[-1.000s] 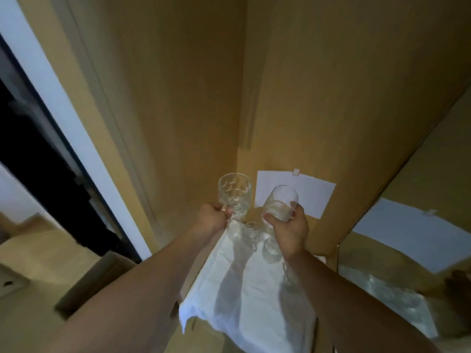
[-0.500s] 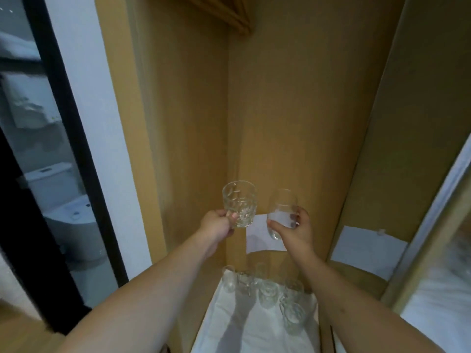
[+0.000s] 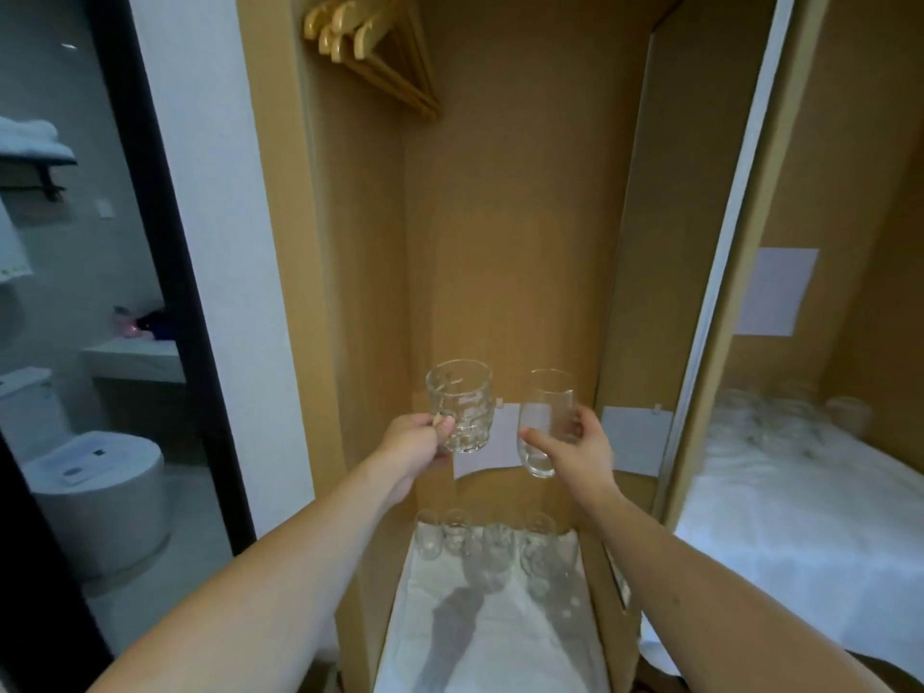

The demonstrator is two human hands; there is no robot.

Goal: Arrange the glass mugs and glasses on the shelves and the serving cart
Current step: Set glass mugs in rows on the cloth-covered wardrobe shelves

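Head cam, only one view here. Below both hands, a wooden closet (image 3: 510,252) is lined at the bottom with a white cloth (image 3: 480,637), and a cluster of clear glasses (image 3: 492,542) is stood along its far end, pretty blurry so no exact count can be given. Wooden hangers (image 3: 370,47) are hung way above the hands. Open space is left between the raised glassware and the cluster underneath, with the closet's side walls close in on either side. A dimpled glass mug (image 3: 461,405) is gripped by the left hand (image 3: 417,445), fingers curled at its handle side, mug kept upright. Just beside it, not touching, a smooth glass (image 3: 545,422) is held by the right hand (image 3: 575,450), thumb and fingers wrapped round its lower half, tilted a bit.
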